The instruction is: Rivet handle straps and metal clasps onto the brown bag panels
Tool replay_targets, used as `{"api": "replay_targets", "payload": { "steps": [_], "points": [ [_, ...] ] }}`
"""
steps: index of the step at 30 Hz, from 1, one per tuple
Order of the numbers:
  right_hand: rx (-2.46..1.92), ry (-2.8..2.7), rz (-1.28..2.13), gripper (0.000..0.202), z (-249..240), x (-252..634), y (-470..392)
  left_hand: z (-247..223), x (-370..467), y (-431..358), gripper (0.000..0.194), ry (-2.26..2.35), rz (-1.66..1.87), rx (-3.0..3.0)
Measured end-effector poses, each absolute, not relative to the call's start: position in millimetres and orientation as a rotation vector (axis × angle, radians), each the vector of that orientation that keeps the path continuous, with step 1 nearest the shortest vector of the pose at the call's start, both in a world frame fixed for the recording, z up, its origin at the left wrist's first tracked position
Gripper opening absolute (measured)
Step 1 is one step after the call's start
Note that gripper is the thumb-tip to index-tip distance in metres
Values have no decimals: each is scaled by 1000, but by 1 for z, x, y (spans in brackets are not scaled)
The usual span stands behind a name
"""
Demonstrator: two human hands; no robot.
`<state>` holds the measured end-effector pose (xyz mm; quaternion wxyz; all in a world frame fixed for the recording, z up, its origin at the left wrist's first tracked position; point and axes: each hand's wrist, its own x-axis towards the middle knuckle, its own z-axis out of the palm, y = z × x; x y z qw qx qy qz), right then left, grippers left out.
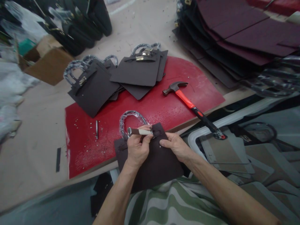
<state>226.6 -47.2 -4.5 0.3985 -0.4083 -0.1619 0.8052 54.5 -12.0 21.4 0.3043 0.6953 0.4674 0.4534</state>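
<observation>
Steadily, both forearms angle inward: the left hand (138, 148) grips a tool (140, 132) over a dark bag panel (154, 165), and the right hand (176, 146) pinches the panel's right edge, thumb on top. The panel overlaps the counter's (42, 125) near edge; beyond, a hammer (183, 97) lies on a red mat (140, 104).

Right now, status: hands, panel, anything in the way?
Left hand gripping tool over panel. Right hand pinching panel's edge. Panel overhanging red mat's near edge. Hammer lying off to the right, clear of both hands.
</observation>
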Motion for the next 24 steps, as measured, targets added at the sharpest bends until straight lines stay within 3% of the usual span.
{"api": "replay_targets", "payload": {
  "steps": [10, 24],
  "points": [
    [-847, -420, 2063, 56, 5, 227, -56, 38, 56, -26, 7, 1260, 1269, 1690],
    [-739, -432, 2101, 48, 8, 216, -45, 47, 45, -25, 16, 1202, 1342, 1390]
  ]
}}
